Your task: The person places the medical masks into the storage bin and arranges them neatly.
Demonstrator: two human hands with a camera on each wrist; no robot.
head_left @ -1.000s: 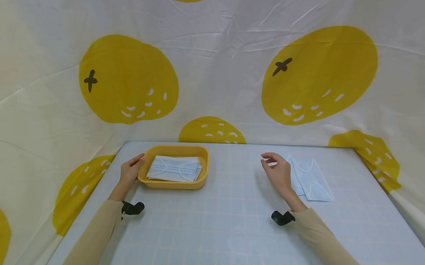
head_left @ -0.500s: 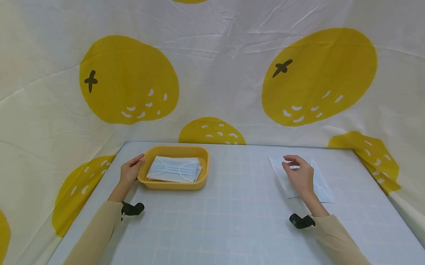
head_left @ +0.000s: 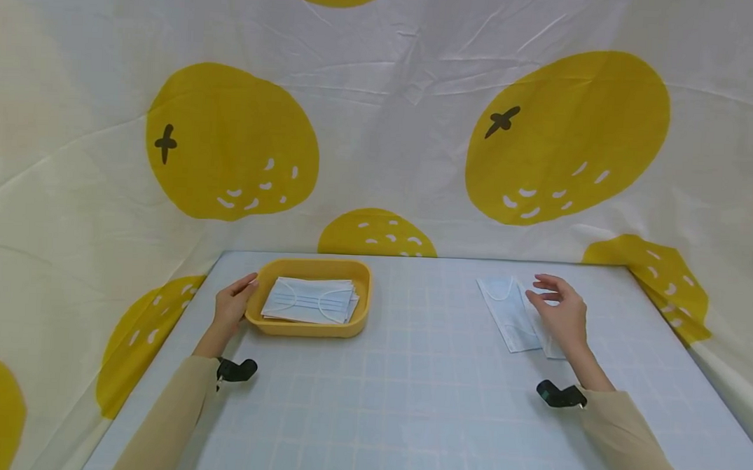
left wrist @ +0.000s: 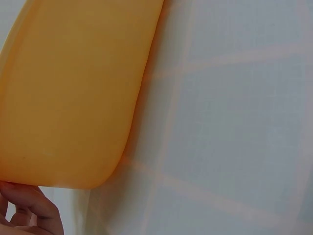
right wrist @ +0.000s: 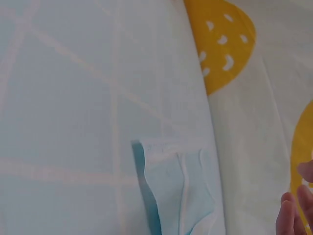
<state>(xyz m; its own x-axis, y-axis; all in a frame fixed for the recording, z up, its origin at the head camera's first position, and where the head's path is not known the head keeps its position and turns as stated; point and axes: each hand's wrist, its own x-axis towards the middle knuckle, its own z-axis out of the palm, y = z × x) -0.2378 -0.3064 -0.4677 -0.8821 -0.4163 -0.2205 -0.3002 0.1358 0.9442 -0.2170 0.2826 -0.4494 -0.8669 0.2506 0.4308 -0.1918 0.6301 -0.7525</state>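
A yellow tray (head_left: 271, 325) at the table's back left holds a stack of pale blue face masks (head_left: 309, 300). My left hand (head_left: 232, 304) rests against the tray's left rim with fingers relaxed; the left wrist view shows the tray's side (left wrist: 73, 93) and fingertips (left wrist: 29, 208) at its corner. At the back right lie two loose blue masks (head_left: 509, 312), side by side. My right hand (head_left: 559, 309) hovers over the right-hand one, fingers loosely spread, holding nothing. In the right wrist view a mask (right wrist: 178, 191) lies on the table and fingertips (right wrist: 293, 213) show at the right edge.
The table (head_left: 407, 390) has a pale blue grid cloth. A white backdrop with big yellow fruit prints (head_left: 564, 134) hangs behind and drapes both sides. Small black wrist cameras (head_left: 234, 370) sit on both forearms.
My right hand has moved rightward across the loose masks, uncovering the left one. My left hand has stayed at the tray's rim.
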